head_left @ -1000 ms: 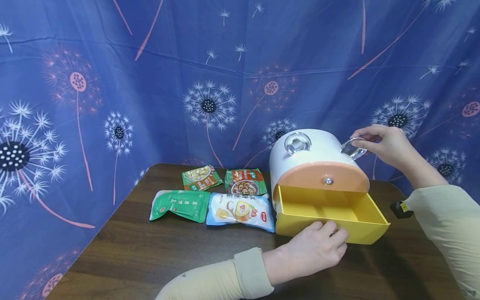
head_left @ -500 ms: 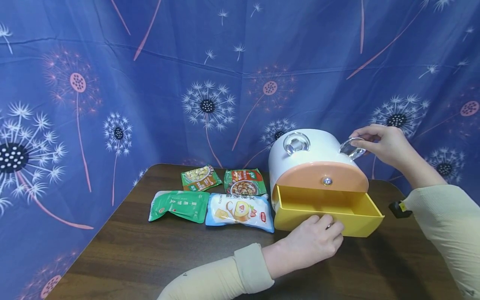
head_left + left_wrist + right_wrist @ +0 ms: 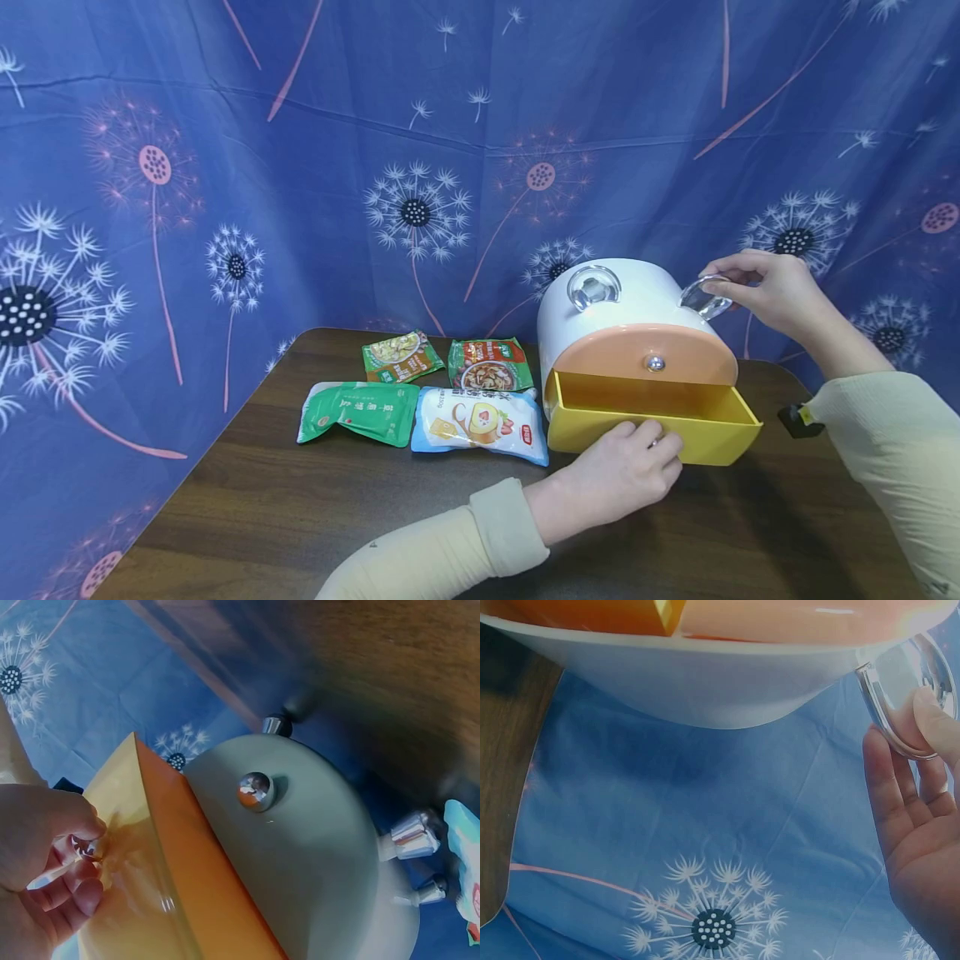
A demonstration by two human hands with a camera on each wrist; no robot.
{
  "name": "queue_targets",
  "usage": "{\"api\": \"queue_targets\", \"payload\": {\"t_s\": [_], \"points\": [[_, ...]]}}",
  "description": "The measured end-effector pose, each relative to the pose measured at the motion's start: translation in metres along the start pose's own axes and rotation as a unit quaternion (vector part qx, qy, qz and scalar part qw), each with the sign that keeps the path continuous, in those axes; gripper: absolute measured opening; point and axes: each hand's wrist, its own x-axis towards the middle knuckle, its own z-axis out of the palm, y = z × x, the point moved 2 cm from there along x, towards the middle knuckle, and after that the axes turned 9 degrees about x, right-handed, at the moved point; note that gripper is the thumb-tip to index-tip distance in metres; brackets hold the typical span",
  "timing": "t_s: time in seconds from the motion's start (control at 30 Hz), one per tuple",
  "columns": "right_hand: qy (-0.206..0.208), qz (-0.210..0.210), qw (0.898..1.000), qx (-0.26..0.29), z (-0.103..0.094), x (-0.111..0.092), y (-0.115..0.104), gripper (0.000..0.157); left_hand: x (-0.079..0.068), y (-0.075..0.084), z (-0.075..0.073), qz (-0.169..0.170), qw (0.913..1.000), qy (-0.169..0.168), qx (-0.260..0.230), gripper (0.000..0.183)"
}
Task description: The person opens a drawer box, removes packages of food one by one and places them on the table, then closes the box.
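A white rounded box with a peach upper front stands on the right of the table. Its yellow drawer is partly out, and no items show inside. My left hand is at the drawer's front; in the left wrist view its fingers pinch a shiny knob there. With thumb and fingers, my right hand pinches the silver ear-shaped piece on the box's right side. A matching ear piece sits on the left, and a second silver knob is on the peach front.
Left of the box lie a blue-and-white pouch, a green pouch, and two smaller food packets, one orange-green, one red-green. A small black object is by the right sleeve. A blue dandelion cloth hangs behind the table.
The yellow drawer has slid farther into the box, and my left hand has moved with it, away from me. My right hand stays on the ear piece.
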Motion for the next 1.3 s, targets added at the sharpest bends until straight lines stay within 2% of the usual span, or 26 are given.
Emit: {"api": "queue_targets", "payload": {"t_s": [0.27, 0.7, 0.8, 0.97, 1.17, 1.3], "points": [[0.0, 0.004, 1.0, -0.007, 0.0, 0.0, -0.001, 0.043, 0.001, -0.002, 0.008, -0.018, 0.9997, 0.012, -0.009, 0.028], [0.003, 0.009, 1.0, -0.008, 0.001, -0.001, -0.001, 0.045, 0.004, -0.007, 0.013, -0.011, 0.9998, -0.013, -0.006, 0.027], [0.003, 0.008, 1.0, -0.008, 0.001, -0.001, -0.001, 0.045, 0.004, -0.013, 0.006, -0.007, 0.9999, -0.014, 0.001, 0.027], [0.005, 0.002, 1.0, -0.003, 0.0, -0.001, -0.001, 0.043, 0.003, -0.027, -0.014, -0.002, 0.9996, -0.026, 0.009, 0.026], [0.006, 0.004, 1.0, -0.001, 0.001, -0.001, 0.0, 0.045, 0.004, -0.03, -0.015, 0.001, 0.9988, -0.049, 0.006, 0.023], [0.007, 0.005, 1.0, -0.001, 0.001, 0.0, 0.0, 0.045, 0.005, -0.031, -0.013, -0.002, 0.9987, -0.05, 0.005, 0.023]]}}
